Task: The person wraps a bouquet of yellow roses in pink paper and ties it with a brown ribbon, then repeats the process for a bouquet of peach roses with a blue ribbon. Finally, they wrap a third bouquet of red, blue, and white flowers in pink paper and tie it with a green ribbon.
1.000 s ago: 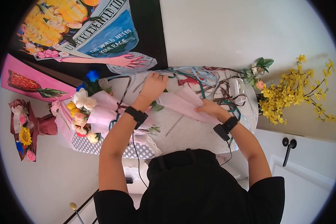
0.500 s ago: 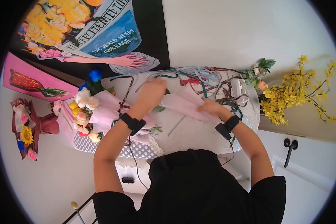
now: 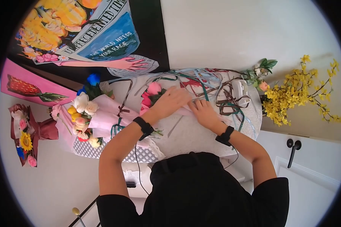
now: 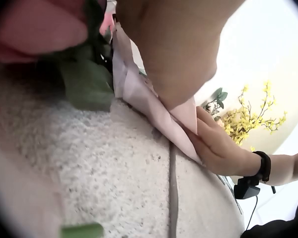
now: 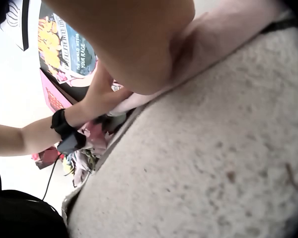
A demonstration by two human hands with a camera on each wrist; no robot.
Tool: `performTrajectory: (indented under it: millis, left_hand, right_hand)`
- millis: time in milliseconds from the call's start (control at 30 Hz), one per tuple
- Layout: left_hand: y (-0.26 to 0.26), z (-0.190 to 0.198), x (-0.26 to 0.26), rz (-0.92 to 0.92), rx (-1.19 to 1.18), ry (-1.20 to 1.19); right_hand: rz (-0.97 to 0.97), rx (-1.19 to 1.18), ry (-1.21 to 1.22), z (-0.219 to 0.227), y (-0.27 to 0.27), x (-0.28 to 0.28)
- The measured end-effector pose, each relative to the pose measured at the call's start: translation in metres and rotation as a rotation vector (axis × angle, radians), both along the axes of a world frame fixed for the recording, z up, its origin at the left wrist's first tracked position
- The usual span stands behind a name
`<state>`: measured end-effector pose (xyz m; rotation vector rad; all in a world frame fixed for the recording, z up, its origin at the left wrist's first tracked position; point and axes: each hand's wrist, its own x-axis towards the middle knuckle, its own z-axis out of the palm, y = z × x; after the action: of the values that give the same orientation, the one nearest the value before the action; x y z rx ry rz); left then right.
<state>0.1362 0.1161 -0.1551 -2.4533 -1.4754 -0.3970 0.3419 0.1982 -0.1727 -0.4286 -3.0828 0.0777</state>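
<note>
A small bunch of pink roses (image 3: 154, 89) with dark green leaves (image 4: 84, 82) lies on the table in pink wrapping paper (image 4: 154, 111). My left hand (image 3: 174, 101) lies over the bunch just right of the blooms and grips the wrapped part, its fingertips mostly hidden in the left wrist view. Close beside it, my right hand (image 3: 205, 113) pinches the folded paper edge farther down the wrap, thumb on the near side. Fingertips of both hands nearly meet in the head view. Most of the paper is covered by the hands there.
Tangled ribbons (image 3: 206, 77) and a white device (image 3: 240, 92) lie at the back right. A pink-wrapped bouquet (image 3: 102, 113) rests on the left, beyond it a maroon-wrapped one (image 3: 47, 126). Yellow blossoms (image 3: 291, 96) stand at the right. A thin grey strip (image 3: 174, 126) lies in front.
My left hand has moved right, away from the blooms, onto the paper, uncovering the pink roses. My right hand has shifted slightly left, and the paper that lay spread between the hands is now mostly covered.
</note>
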Motion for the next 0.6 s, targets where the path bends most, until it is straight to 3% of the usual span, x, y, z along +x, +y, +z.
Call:
performTrajectory:
  millis: [33, 100, 200, 300, 433, 533, 600]
  left_hand:
    - [-0.002, -0.004, -0.001, -0.003, -0.001, -0.001]
    - [-0.005, -0.012, -0.003, -0.174, -0.23, 0.132]
    - [-0.014, -0.013, -0.001, -0.178, -0.353, 0.046]
    - [-0.02, -0.006, 0.003, -0.197, -0.261, 0.059]
    - [-0.031, -0.01, 0.007, -0.164, -0.155, 0.152]
    - [-0.04, -0.021, 0.009, -0.104, -0.15, 0.258]
    - [-0.043, -0.02, 0.011, -0.08, -0.156, 0.294]
  right_hand:
    - [-0.003, -0.001, -0.001, -0.003, 0.001, 0.001]
    - [0.139, 0.036, 0.198, -0.01, 0.005, 0.003]
    - [0.222, -0.121, 0.155, -0.007, 0.006, 0.007]
    - [0.277, -0.297, 0.151, -0.005, 0.004, 0.012]
    - [0.303, -0.293, 0.109, 0.0, 0.007, 0.021]
    - [0.332, -0.271, 0.069, -0.001, 0.019, 0.049]
    - [0.277, -0.093, 0.07, -0.009, 0.034, 0.074]
